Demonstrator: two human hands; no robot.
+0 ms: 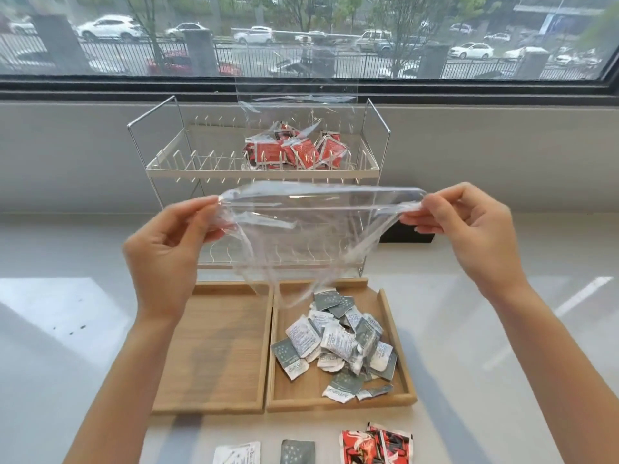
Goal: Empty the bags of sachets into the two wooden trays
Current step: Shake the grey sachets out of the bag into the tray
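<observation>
Both hands hold a clear bag [301, 236] stretched above the trays, the left hand [167, 252] and right hand [469, 229] each with its grip pinched shut on a top corner. The bag looks empty, a thin, limp, near-weightless film that is probably slippery, so the stiffer rim at the corners seems the best hold. Grey-and-white sachets [341, 343] lie heaped in the right tray [407, 380], the left tray [207, 363] is bare, and a second bag of red sachets [294, 150] sits on the wire rack [160, 162] behind.
</observation>
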